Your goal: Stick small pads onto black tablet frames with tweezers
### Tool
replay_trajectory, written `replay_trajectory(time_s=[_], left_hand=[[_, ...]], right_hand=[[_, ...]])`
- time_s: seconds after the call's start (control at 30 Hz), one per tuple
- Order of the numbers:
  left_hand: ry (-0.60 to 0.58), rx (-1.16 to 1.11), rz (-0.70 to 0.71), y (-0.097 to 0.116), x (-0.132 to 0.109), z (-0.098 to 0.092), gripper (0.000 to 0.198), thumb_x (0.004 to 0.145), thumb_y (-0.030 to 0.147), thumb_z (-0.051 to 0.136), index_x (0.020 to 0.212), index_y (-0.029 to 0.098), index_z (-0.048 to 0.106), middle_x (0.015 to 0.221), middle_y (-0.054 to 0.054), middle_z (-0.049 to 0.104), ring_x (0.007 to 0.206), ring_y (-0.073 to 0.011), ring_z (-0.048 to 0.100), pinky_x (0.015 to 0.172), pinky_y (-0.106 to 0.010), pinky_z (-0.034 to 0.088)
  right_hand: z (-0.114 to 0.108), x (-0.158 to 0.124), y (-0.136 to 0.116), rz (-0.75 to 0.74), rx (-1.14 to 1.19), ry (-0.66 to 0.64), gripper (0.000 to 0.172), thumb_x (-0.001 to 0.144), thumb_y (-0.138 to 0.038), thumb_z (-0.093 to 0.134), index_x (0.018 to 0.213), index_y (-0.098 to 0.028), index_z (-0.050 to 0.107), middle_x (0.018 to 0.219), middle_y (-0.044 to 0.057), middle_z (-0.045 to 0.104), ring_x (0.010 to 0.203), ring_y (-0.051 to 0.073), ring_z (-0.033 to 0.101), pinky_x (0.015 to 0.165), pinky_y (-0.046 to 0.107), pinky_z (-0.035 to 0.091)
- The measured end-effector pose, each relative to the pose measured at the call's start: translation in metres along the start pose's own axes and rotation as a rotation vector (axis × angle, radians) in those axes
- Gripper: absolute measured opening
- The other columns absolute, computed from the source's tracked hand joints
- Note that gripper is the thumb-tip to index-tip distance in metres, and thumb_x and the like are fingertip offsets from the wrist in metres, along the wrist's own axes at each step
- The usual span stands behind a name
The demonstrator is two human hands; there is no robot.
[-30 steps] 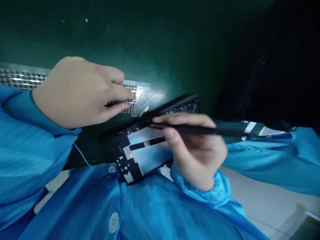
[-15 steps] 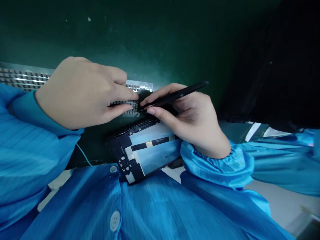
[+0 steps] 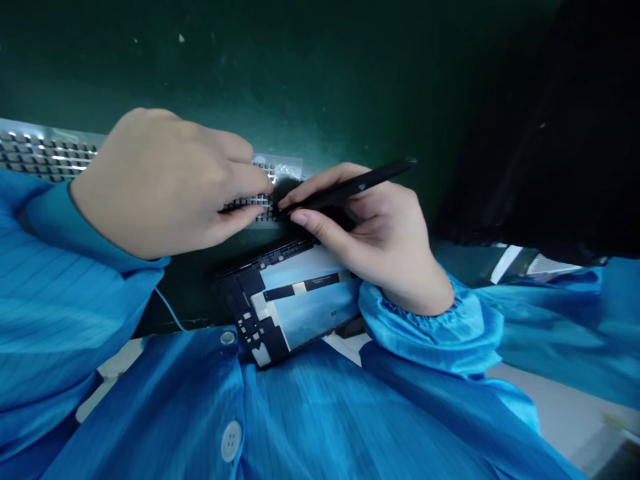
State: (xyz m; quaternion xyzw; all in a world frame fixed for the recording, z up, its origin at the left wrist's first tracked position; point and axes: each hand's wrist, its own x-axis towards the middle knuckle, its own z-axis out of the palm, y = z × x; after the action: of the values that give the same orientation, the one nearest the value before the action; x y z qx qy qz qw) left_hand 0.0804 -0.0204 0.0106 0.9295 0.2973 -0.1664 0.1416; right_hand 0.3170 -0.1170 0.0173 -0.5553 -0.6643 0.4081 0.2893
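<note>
My left hand (image 3: 170, 183) is closed over a clear sheet of small dark pads (image 3: 50, 155), thumb and index fingertip at its right part. The palm hides the middle of the sheet. In my right hand (image 3: 380, 230) is a pair of slim black tweezers (image 3: 357, 185), pinched between thumb and fingers, with the back end sticking up to the right. The working end sits at the sheet's right part, by my left fingertips; whether it grips a pad I cannot tell. Just below my hands a phone-like device (image 3: 300, 303) lies tilted, its inner side with small parts and a pale blue panel facing up.
A dark green work surface (image 3: 250, 73) spreads under everything, with a few white specks (image 3: 181, 38). At the right is a large black shape (image 3: 540, 133). Another person's blue sleeve (image 3: 565, 327) shows at the far right. The device's lower edge is against my blue smock (image 3: 310, 413).
Both hands have shifted slightly, the right one a little left and up with the tweezers. The sheet has moved slightly with them. The device stays nearly where it was.
</note>
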Motion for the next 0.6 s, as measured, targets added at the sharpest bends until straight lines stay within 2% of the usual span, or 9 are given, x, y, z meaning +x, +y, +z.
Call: replay_trajectory(time_s=[0.13,0.2,0.27,0.33,0.37,0.43,0.5,0.6], left_hand=[[0.01,0.016,-0.012,0.002,0.0,0.0,0.066,0.113,0.055,0.022,0.148,0.035,0.074,0.11,-0.006,0.073,0.111,-0.0352,0.076,0.091,-0.05,0.061],[0.046,0.012,-0.015,0.0,-0.001,0.003,0.069,0.112,0.059,0.019,0.147,0.035,0.074,0.111,-0.005,0.073,0.108,-0.035,0.076,0.085,-0.047,0.058],[0.097,0.011,-0.008,-0.003,-0.003,0.007,0.081,0.111,0.065,0.009,0.145,0.034,0.076,0.11,-0.004,0.073,0.101,-0.0305,0.075,0.077,-0.04,0.051],[0.156,-0.011,0.015,-0.007,-0.004,0.01,0.085,0.111,0.068,0.006,0.142,0.033,0.077,0.107,-0.002,0.074,0.09,-0.0234,0.07,0.069,-0.033,0.038],[0.185,-0.03,0.029,-0.008,-0.005,0.012,0.081,0.112,0.068,0.01,0.14,0.033,0.078,0.105,-0.001,0.074,0.085,-0.0205,0.067,0.066,-0.032,0.032],[0.239,-0.071,0.052,-0.011,-0.007,0.014,0.067,0.114,0.064,0.024,0.139,0.034,0.078,0.104,0.001,0.076,0.08,-0.0188,0.061,0.063,-0.033,0.024],[0.28,-0.115,0.057,-0.013,-0.008,0.017,0.059,0.114,0.063,0.032,0.141,0.036,0.076,0.107,0.001,0.077,0.083,-0.0193,0.062,0.064,-0.034,0.021],[0.25,-0.204,0.044,-0.018,-0.009,0.02,0.059,0.113,0.067,0.034,0.148,0.037,0.072,0.118,0.001,0.077,0.09,-0.0186,0.063,0.071,-0.035,0.02]], right_hand=[[-0.004,0.003,-0.002,0.015,-0.016,-0.045,0.007,0.105,-0.034,0.079,0.108,-0.028,0.08,0.111,0.003,0.086,0.106,0.024,0.084,0.097,0.04,0.073],[-0.007,-0.002,-0.002,0.053,0.078,0.013,0.008,0.103,-0.037,0.081,0.105,-0.03,0.08,0.107,0.002,0.087,0.097,0.023,0.084,0.09,0.038,0.074],[-0.008,-0.012,0.0,0.086,0.191,0.212,0.008,0.102,-0.04,0.081,0.102,-0.032,0.078,0.101,0.001,0.086,0.083,0.022,0.081,0.078,0.037,0.073],[-0.006,-0.028,0.004,0.084,0.216,0.509,0.011,0.102,-0.043,0.079,0.097,-0.033,0.077,0.093,0.002,0.083,0.074,0.022,0.076,0.066,0.037,0.068],[-0.003,-0.036,0.007,0.072,0.198,0.65,0.012,0.101,-0.042,0.079,0.095,-0.032,0.076,0.089,0.002,0.081,0.072,0.022,0.075,0.063,0.036,0.066],[0.006,-0.051,0.013,0.056,0.183,0.846,0.009,0.099,-0.036,0.082,0.095,-0.03,0.077,0.088,0.002,0.077,0.078,0.021,0.076,0.062,0.033,0.063],[0.017,-0.06,0.017,0.047,0.212,0.921,0.005,0.099,-0.029,0.082,0.101,-0.028,0.078,0.092,0.001,0.077,0.084,0.018,0.079,0.068,0.03,0.065],[0.029,-0.065,0.022,0.032,0.184,0.92,0.007,0.102,-0.029,0.08,0.108,-0.027,0.076,0.096,0.0,0.081,0.084,0.014,0.08,0.077,0.028,0.068]])
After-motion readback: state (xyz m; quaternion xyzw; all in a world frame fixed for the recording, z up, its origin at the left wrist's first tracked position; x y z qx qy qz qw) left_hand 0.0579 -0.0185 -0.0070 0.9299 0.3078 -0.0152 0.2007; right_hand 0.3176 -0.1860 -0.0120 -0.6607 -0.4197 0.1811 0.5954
